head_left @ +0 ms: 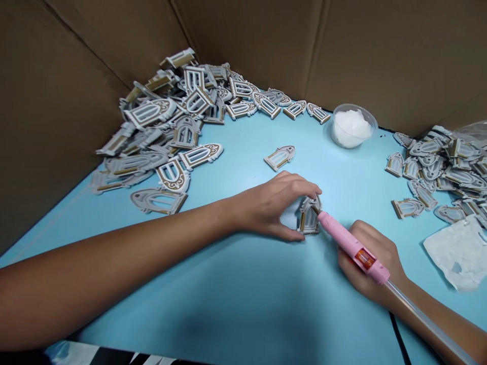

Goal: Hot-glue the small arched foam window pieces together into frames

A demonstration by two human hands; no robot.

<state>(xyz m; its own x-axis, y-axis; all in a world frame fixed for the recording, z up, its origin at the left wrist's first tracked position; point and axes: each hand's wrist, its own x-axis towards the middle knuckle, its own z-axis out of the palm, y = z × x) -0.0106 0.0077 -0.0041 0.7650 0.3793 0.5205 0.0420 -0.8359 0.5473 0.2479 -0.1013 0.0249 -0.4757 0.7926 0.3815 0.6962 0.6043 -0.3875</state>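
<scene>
Between thumb and fingers, my left hand (279,205) pinches a small arched window frame (310,218), grey with gold-brown edges, at its top and bottom. My right hand (375,253) is wrapped round a pink hot glue gun (348,241) with a clear glue stick (422,314) sticking out of its rear. The gun's metal tip is at the upper part of the frame; whether it touches cannot be made out. Another arched frame (279,157) lies just beyond my left hand.
A large heap of arched frames (186,132) fills the back left; a smaller pile (445,167) lies at the right. A clear tub of white material (352,126) stands at the back. A white sheet (458,251) lies at right. Cardboard walls (258,40) border the blue table (243,299).
</scene>
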